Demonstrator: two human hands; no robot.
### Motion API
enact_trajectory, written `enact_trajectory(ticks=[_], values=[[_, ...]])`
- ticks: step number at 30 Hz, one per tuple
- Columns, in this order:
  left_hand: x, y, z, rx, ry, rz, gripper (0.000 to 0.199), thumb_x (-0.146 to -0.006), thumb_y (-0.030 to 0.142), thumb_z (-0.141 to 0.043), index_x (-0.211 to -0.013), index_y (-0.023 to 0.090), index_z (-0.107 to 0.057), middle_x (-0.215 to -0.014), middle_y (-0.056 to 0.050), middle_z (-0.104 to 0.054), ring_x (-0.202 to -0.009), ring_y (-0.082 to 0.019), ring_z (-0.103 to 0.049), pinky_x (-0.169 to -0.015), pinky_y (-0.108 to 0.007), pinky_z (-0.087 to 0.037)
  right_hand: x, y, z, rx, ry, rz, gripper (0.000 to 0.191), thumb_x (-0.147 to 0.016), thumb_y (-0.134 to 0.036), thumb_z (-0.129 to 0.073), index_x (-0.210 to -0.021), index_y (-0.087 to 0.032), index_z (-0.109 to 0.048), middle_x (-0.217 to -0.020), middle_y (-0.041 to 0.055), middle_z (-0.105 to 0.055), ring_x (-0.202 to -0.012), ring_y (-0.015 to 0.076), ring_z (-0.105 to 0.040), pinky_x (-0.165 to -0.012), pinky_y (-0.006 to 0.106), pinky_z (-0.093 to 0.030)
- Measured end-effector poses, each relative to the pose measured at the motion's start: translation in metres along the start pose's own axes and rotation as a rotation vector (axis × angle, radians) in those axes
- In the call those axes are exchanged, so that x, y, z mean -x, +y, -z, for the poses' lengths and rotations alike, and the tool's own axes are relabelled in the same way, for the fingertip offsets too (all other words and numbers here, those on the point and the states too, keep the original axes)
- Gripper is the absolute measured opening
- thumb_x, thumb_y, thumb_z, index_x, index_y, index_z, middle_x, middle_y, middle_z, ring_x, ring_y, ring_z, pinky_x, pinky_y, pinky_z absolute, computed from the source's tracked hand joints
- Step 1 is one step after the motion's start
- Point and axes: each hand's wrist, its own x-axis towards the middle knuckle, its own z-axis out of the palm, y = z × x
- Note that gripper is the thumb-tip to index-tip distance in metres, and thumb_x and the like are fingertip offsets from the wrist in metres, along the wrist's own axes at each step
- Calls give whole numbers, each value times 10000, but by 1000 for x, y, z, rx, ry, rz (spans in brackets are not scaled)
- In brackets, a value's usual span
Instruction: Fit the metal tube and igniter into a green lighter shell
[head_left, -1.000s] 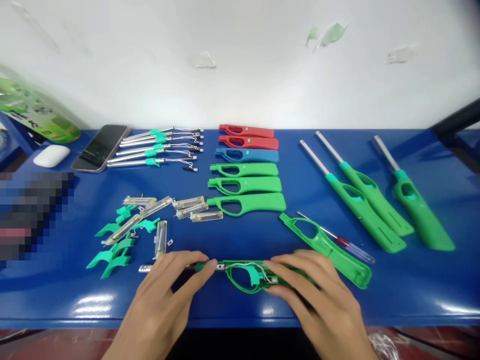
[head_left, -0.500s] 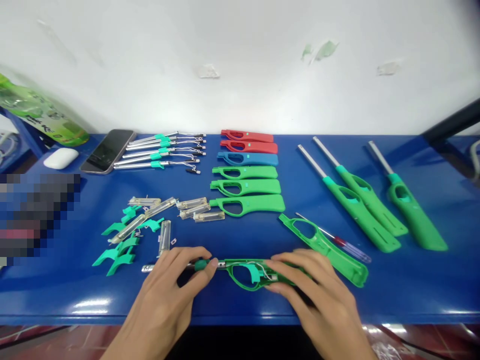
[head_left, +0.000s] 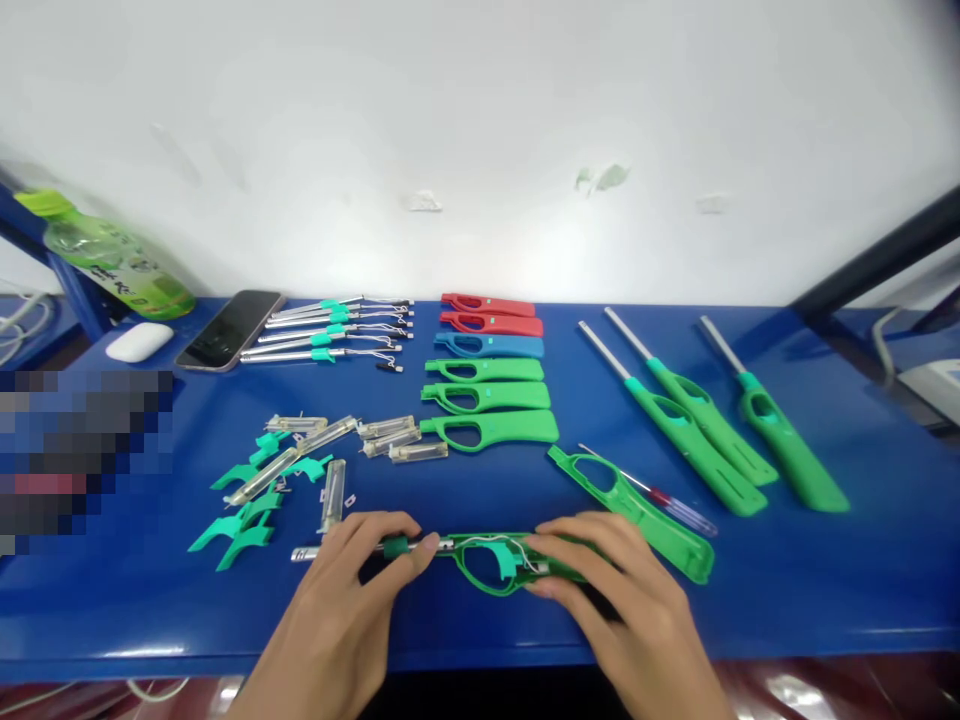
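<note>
Head view, looking down on a blue table (head_left: pixel 825 580). At the near edge lies an open green lighter half-shell (head_left: pixel 517 563), its teal trigger (head_left: pixel 504 556) and a thin white wire (head_left: pixel 487 541) exposed inside, with a metal nozzle tube (head_left: pixel 315 552) running out to the left. The left hand (head_left: pixel 352 600) rests over the tube, fingers together and pressing down near its teal collar (head_left: pixel 396 546). The right hand (head_left: pixel 611 590) lies flat on the rear of the shell, fingertips at the wire; neither hand is closed around anything. Just beyond the right hand lies the matching green cover half (head_left: pixel 630 510), with a red-handled screwdriver (head_left: pixel 660 496) beside it. Judged step: seating the internal parts in the shell. The next move would call for keeping tube and wire in their channels while the cover is brought over. Spare shells (head_left: pixel 487 372), gas tanks (head_left: pixel 390 438) and three finished lighters (head_left: pixel 705 430) lie farther back.
</note>
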Motion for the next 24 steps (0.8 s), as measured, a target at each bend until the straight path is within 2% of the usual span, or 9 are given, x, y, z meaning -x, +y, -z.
enact_trajectory(ticks=[7,13,19,24], values=[[5,-1,-13,-9,114,13,493,-1026,-27,-429,-1395,244,-612,-1310,-80,-579,-1224,-168,-576,-1050,-318,-522,-1,0,-1,27,-6,7,263,-1068,-330,-641,-1315,-367,-722,-1194,14,-725,-1094,199,-684,-919,357,-621],[2,-1,-15,-28,143,-2,468,-1019,2,-451,-1378,253,-618,-1258,-83,-631,-1157,-198,-627,-981,-360,-581,-1,-1,-2,44,34,14,229,-1061,-352,-648,-1265,-352,-752,-1155,30,-739,-1073,212,-714,-912,370,-643],[0,4,-17,-94,173,-6,442,-1008,-1,-434,-1312,254,-630,-1196,-79,-667,-1090,-213,-661,-947,-395,-603,-5,3,-2,48,72,79,204,-1059,-383,-651,-1228,-349,-760,-1130,7,-763,-1032,189,-742,-860,313,-659],[3,1,-19,-143,155,-7,410,-1028,48,-462,-1351,250,-614,-1223,-86,-670,-1093,-211,-673,-903,-352,-611,-5,4,-5,60,134,105,205,-1033,-398,-693,-1221,-350,-761,-1159,-7,-777,-1043,190,-754,-876,313,-657]])
